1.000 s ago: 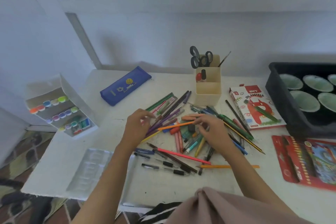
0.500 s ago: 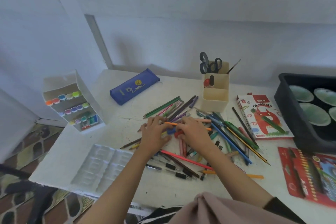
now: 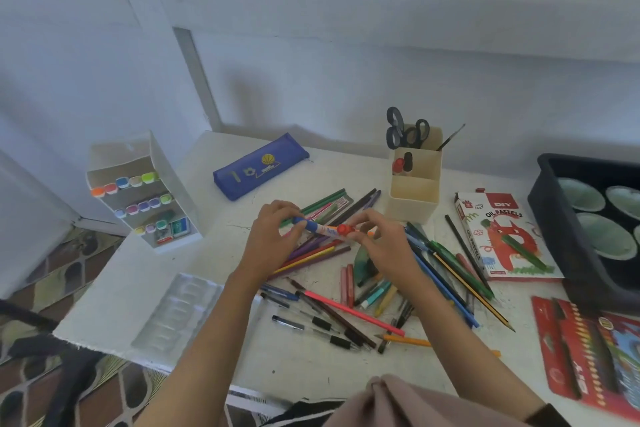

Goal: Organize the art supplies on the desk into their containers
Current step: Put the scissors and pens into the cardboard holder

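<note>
The marker (image 3: pixel 329 229), white-barrelled with a blue end and a red end, lies level between my two hands, lifted just above the heap of coloured pencils and pens (image 3: pixel 346 308) in the middle of the white table (image 3: pixel 138 288). My left grip (image 3: pixel 273 236) is pinched round the blue end, fingers curled over it; my right grip (image 3: pixel 384 246) is pinched on the red end. Whether this is one marker or two butted together I cannot tell. Just behind my right hand stands the cream pen holder (image 3: pixel 412 201), with black-handled scissors (image 3: pixel 405 130) and a thin brush (image 3: pixel 450 137) standing in its back compartment. To its left lies a blue pencil case (image 3: pixel 259 166), and further left a white tiered rack (image 3: pixel 180 184) shows rows of coloured marker caps. A clear plastic palette (image 3: pixel 180 308) lies at the table's near left edge. On the right lie an oil pastels box (image 3: pixel 498 236), a black tub (image 3: pixel 550 218) of pale dishes, and a red pencil pack (image 3: pixel 588 357).
</note>
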